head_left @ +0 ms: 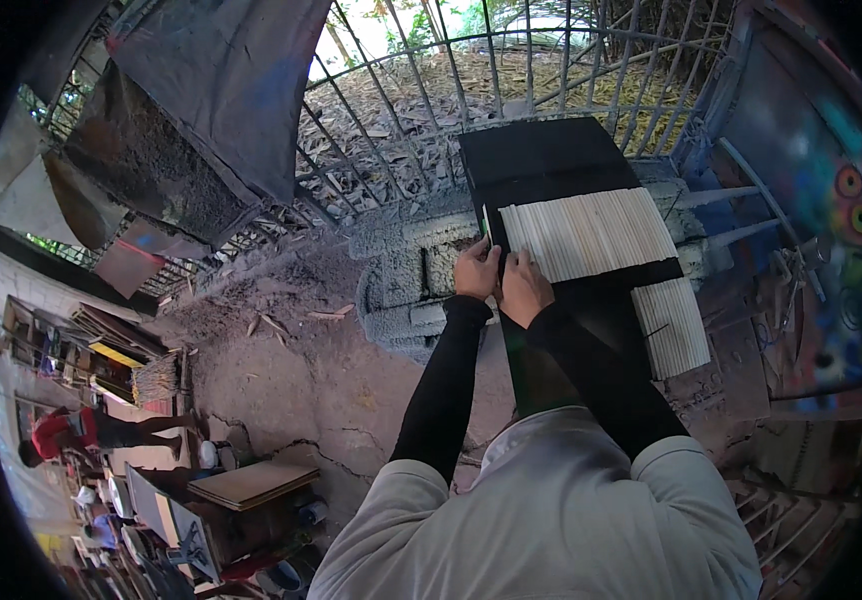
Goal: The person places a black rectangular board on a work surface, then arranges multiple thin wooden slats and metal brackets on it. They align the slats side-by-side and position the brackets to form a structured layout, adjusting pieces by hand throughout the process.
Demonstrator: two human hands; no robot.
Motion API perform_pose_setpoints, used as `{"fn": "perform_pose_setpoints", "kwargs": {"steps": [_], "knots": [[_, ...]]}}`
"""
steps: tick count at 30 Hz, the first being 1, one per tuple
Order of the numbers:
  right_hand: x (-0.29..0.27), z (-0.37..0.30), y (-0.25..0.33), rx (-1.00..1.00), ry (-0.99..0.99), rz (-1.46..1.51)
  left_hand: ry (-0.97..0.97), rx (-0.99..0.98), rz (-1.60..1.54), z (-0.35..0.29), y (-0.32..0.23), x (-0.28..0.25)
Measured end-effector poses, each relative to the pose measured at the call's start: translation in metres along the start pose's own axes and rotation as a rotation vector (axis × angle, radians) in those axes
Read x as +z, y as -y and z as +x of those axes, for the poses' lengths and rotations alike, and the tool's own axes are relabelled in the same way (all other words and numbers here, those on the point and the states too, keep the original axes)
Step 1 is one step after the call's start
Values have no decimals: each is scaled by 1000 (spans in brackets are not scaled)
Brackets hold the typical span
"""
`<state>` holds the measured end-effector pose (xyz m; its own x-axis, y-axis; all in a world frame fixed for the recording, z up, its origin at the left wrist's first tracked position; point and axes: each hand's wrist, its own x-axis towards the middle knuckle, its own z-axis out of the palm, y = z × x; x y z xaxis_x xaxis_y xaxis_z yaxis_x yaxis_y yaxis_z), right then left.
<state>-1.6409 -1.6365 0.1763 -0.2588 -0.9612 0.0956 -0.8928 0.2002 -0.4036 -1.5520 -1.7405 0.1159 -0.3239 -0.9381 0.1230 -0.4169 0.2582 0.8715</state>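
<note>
A long black panel point(536, 160) lies in front of me, running away toward a barred fence. On it rests a sheet of pale, narrow wood-like strips point(591, 235) set side by side. At the panel's left edge my left hand point(474, 272) is closed, fingers bent; a thin pale sliver point(486, 224) shows just beyond its fingertips. Beside it, my right hand point(526, 287) is closed too, its fingertips pressed down near the corner of the strip sheet. What either hand pinches is too small to make out. A smaller pale strip piece point(671, 328) lies nearer, right of my right forearm.
Under the panel is a rough grey textured slab point(406, 275). A metal bar fence point(511, 70) stands behind it. A paint-spattered panel point(841, 220) rises at the right. Stacked boards point(256, 483) are at lower left, and a person in red point(61, 437) is farther off.
</note>
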Motion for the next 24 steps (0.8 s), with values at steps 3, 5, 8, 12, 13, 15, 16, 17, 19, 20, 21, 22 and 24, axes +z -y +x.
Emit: {"fn": "perform_pose_setpoints", "kwargs": {"steps": [3, 5, 8, 12, 13, 15, 16, 17, 19, 20, 21, 22, 24], "knots": [[-5, -6, -3, -49, -44, 10, -26, 26, 22, -1, -1, 4], [-7, -9, -7, -83, -46, 15, 2, 0, -6, -2, -8, 3], [-7, -12, -13, -130, -35, 10, 26, -91, -81, -7, -17, 1], [-6, -14, -13, -137, 20, 31, -22, -136, -93, -2, -4, 7], [-8, -13, -11, -121, 55, 50, -30, -133, -81, -1, -2, 8], [-12, -14, -11, -122, 62, 34, -43, -128, -61, 0, -2, 10], [-13, -14, -12, -124, 66, 27, -38, -138, -70, 0, -1, 10], [-12, -15, -14, -136, 53, 26, -33, -147, -79, 0, -2, 11], [-8, -16, -18, -162, 29, 26, -51, -159, -87, 0, -4, 14], [-9, -16, -19, -182, 30, 21, -76, -165, -85, -1, -3, 15], [-12, -17, -20, -202, 32, 15, -101, -171, -83, -1, -2, 16], [-14, -17, -21, -224, 35, 10, -107, -172, -77, -2, -1, 17], [-23, -7, -36, -288, 167, 129, -124, -174, -66, -1, -1, 18]]}}
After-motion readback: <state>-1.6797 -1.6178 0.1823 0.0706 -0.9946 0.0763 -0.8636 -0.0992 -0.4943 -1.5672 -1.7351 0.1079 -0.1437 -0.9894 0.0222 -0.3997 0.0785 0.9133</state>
